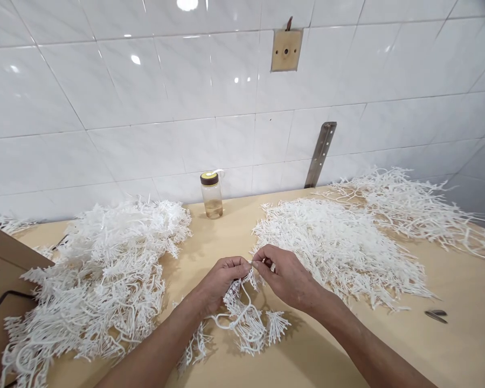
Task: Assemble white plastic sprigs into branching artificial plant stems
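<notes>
Hard to make out: the exact point where your fingertips met. Your left hand (225, 277) was pinched narrow, thumb over curled fingers, holding the top end of a white branching bunch (246, 318). Your right hand (285, 276) was also pinched narrow, thumb and forefinger on that same end; the bit between the tips was too small to resolve. The bunch hung below your left hand, its frayed tufts spreading low over the tabletop; part of it lay hidden behind that hand.

Your forearms were cut off by the lower edge. To the left, a large white pile (109, 264) ran partly behind a brown panel (8, 253), itself cropped at the side. A farther pile (412, 202) ran out of view at the right. A small dark tool (436, 316) lay near the right edge; type not certain.

Surface: light tan tabletop (307, 350), shadowed beneath your hands. A middle pile (331, 237) lay just beyond your right hand. A lidded bottle (213, 200) with some pale brown liquid stood upright near the wall.

Room: glossy pale tiled wall (165, 81) with lamp reflections, a yellowed wall plate (286, 50) and a slanted, perforated metal strip (321, 154).
</notes>
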`<state>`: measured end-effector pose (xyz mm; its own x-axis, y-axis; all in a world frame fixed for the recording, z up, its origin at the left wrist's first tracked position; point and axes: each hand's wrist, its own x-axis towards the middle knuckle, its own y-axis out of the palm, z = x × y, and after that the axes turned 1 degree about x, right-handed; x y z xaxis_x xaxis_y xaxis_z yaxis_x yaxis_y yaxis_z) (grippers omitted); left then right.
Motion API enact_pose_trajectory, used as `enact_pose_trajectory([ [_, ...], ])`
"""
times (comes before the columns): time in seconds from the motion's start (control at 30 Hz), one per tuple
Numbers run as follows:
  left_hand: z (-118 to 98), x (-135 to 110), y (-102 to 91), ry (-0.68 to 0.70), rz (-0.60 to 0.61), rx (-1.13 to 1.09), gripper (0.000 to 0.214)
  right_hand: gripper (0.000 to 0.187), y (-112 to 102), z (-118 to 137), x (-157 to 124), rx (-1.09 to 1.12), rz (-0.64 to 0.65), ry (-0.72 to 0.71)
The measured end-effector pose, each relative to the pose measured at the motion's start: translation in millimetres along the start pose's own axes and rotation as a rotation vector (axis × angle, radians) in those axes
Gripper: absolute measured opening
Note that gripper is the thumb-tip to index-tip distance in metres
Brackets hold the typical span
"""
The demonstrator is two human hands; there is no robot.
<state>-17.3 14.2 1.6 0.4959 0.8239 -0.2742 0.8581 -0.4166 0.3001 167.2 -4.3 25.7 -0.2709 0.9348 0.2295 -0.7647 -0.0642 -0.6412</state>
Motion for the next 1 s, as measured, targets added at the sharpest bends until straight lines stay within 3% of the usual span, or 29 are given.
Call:
enact_pose_trajectory([
  [0.37, 0, -2, 2.8, 0.015, 0.018, 0.008, 0.033, 0.021, 12, -7, 5, -0.223, -0.110, -0.096],
  [0.6, 2, 1, -0.3, 0.035, 0.000, -0.003, 0.030, 0.023, 4, -7, 5, 0.100, 0.014, 0.030],
  [1.0, -3, -2, 4.5, 0.063, -0.056, 0.124, 0.033, 0.030, 2, -9, 7, 0.302, 0.125, 0.205],
])
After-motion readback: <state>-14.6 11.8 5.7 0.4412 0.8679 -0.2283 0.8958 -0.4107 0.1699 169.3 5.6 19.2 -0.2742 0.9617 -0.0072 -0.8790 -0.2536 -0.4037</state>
